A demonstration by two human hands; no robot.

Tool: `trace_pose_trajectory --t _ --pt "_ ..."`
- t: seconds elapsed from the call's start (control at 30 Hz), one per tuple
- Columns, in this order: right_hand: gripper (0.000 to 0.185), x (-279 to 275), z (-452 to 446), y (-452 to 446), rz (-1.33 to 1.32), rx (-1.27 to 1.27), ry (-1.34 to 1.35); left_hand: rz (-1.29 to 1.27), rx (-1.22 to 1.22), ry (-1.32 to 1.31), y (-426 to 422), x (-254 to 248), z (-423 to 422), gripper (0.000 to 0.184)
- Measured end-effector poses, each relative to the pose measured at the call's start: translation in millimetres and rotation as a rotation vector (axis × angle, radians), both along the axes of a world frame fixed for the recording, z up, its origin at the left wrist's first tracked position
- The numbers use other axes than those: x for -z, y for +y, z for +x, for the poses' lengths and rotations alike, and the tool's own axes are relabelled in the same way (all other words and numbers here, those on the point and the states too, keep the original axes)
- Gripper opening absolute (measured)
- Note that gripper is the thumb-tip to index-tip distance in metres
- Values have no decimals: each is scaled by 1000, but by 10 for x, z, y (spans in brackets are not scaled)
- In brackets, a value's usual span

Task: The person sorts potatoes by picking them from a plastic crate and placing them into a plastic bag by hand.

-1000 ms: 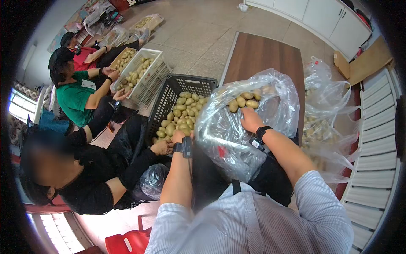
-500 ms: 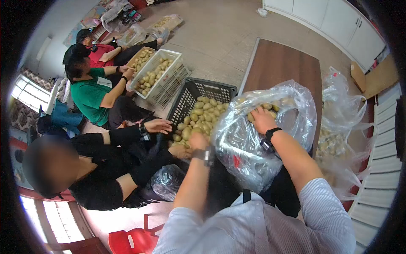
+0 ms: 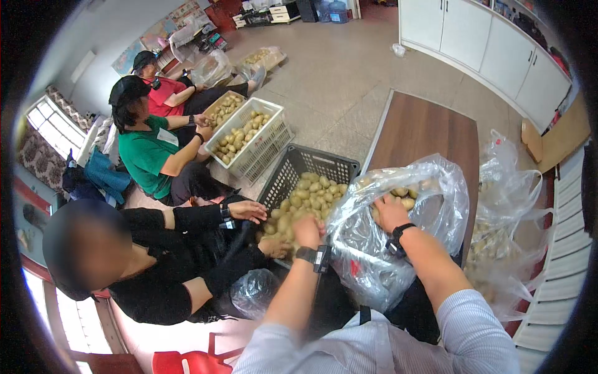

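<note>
My left hand (image 3: 309, 230), blurred by motion, is over the near side of a black plastic crate (image 3: 283, 159); its fingers cannot be made out clearly. Many small oval yellow-brown fruits that look like kiwifruit (image 3: 308, 198) lie in the crate. Inside the mouth of a large clear plastic bag (image 3: 352, 224), my right hand (image 3: 391, 213) curls its fingers round a kiwifruit at the pile's left end. More fruit in the bag (image 3: 408, 201) shows beside the fingers. The bag's lower contents are hidden by folds and glare.
A person in black (image 3: 152, 283) reaches both hands into the crate from the left. Beyond, a person in green (image 3: 143, 153) handles fruit by a white crate (image 3: 274, 115). A brown board (image 3: 430, 131) lies behind the bag, and filled clear bags (image 3: 498, 243) stand at right.
My left hand has shifted right, from low over the fruit to near the bag's edge. The right hand stays in the bag. The camera view has tilted up slightly.
</note>
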State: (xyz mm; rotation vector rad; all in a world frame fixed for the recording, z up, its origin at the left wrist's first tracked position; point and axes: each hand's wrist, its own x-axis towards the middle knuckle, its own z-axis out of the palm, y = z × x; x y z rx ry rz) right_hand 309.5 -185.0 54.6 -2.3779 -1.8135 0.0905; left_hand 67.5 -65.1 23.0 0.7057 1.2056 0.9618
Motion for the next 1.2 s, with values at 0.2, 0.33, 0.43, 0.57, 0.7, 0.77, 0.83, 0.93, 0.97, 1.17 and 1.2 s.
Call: trace_pose_trajectory --t 0.2,0.33,0.43,0.57,0.7,0.77,0.83,0.93,0.97,1.17,1.2 --pt "33 -124 -112 -270 87 -65 18 9 39 29 -26 -93 11 15" --pt "30 -282 -254 -558 113 -19 57 -76 93 -38 3 -116 -7 13" --pt "27 -252 -302 -723 139 -47 -8 -95 105 -111 26 -37 -12 13" --pt "26 -238 -385 -863 95 -52 3 -84 143 -175 18 -16 -7 14" --pt "23 -80 -503 -1014 146 -50 -43 -91 220 -187 1 5 -14 16" --pt "23 9 -529 -1066 189 -49 -124 -93 233 -173 -24 -87 -6 16" --pt "21 15 -565 -1094 156 -16 -96 -148 251 -164 -100 -231 -15 18" --pt "19 89 -616 -1129 126 30 -79 -112 314 -122 -119 -240 -33 18" --pt "18 96 -631 -1139 130 46 -86 -110 315 -124 -129 -252 -31 18" --pt "16 110 -630 -1172 182 52 -67 -148 327 -171 -115 -184 -38 18" --pt "16 102 -620 -1143 198 35 -73 -160 363 -189 -39 -115 -64 18"
